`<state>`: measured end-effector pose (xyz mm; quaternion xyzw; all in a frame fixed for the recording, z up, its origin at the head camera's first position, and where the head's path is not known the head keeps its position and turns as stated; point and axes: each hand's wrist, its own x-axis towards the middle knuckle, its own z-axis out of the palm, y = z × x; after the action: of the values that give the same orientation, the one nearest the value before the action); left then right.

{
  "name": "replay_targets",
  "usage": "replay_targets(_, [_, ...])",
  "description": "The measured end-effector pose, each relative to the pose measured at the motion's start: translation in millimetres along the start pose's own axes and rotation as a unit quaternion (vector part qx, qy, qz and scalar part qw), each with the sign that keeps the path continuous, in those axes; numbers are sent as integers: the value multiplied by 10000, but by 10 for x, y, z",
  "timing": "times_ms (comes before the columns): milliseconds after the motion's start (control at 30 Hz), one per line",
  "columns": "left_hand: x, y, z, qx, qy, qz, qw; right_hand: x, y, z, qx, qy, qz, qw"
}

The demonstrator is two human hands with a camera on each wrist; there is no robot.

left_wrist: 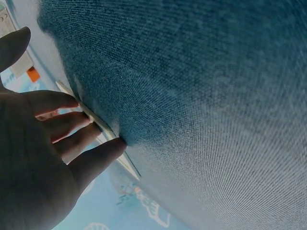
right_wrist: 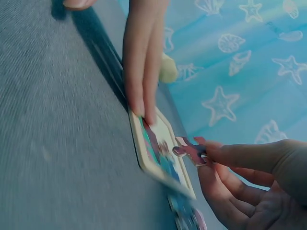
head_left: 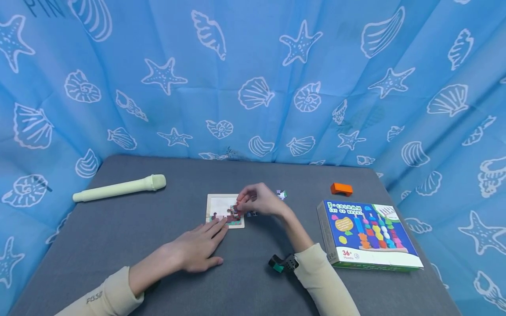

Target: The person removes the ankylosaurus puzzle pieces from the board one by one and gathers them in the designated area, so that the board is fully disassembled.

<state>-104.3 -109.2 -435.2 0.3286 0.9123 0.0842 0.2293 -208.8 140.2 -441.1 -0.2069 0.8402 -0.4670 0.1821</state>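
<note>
A small jigsaw puzzle board (head_left: 222, 203) with a pale wooden frame lies on the table, partly filled along its near side and right part. My right hand (head_left: 262, 200) is over the board's right side. Between thumb and fingertips it pinches a dark red puzzle piece (right_wrist: 193, 151), held just above the board in the right wrist view. My left hand (head_left: 199, 247) lies flat with straight fingers, their tips on the near edge of the board and its filled part. In the left wrist view, the fingers (left_wrist: 98, 160) are spread along the frame.
Loose puzzle pieces (head_left: 281, 194) lie beyond and under the right hand. A pale green toy microphone (head_left: 120, 188) is at the left. To the right stand an orange block (head_left: 341, 189) and a bead-set box (head_left: 369, 235). A blue shell-patterned curtain (head_left: 253, 87) hangs behind the grey table (head_left: 237, 285).
</note>
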Motion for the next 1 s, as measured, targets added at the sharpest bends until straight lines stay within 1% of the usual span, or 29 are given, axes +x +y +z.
replay_targets(233, [15,-9,9,53,-149,-134,9998,-222,139,-225,133,394,403,9983])
replay_targets(300, [18,-12,10,59,-147,-140,9998,-282,174,-290,86,497,529,9973])
replay_targets(400, [16,-13,7,55,-136,-130,9998,-360,222,-379,-117,600,591,9964])
replay_targets(600, [9,-13,0,26,-135,-106,9998,-445,317,-473,-470,531,552,9960])
replay_targets(767, [7,-11,-13,-22,-167,-120,9998,-456,368,-484,-687,526,646,9942])
replay_targets(1000, [3,-4,-41,-109,-187,-49,9998,-457,372,-478,-877,488,788,9918])
